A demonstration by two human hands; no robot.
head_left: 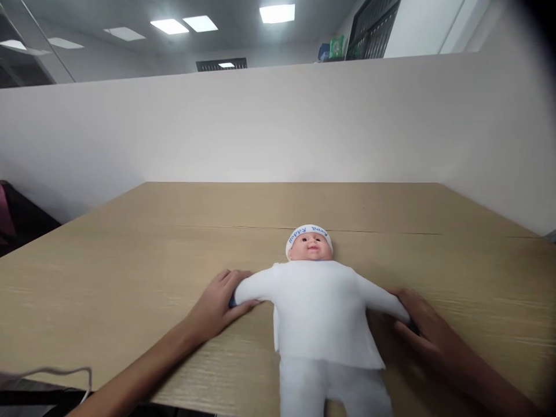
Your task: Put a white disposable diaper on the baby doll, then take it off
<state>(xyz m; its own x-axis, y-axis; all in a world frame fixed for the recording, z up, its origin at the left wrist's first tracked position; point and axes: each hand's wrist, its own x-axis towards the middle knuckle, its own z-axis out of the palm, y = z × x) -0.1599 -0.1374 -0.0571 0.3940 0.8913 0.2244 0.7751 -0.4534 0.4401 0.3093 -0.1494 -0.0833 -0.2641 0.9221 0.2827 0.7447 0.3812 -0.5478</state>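
Observation:
A baby doll (319,313) lies on its back on the wooden table, head toward the far side. It wears a white top, white trousers and a white cap with blue lettering. Both its arms are spread out to the sides. My left hand (221,304) is wrapped round the end of the doll's arm on the left, where a bit of blue shows. My right hand (421,327) grips the sleeve end of the arm on the right. The doll's feet are cut off by the lower edge of the view.
The wooden table (130,255) has a thin seam running across it. A white partition (278,127) rises behind and to the right. A pale cable (56,370) hangs at the near left edge. Something dark and maroon (21,214) stands beyond the left side.

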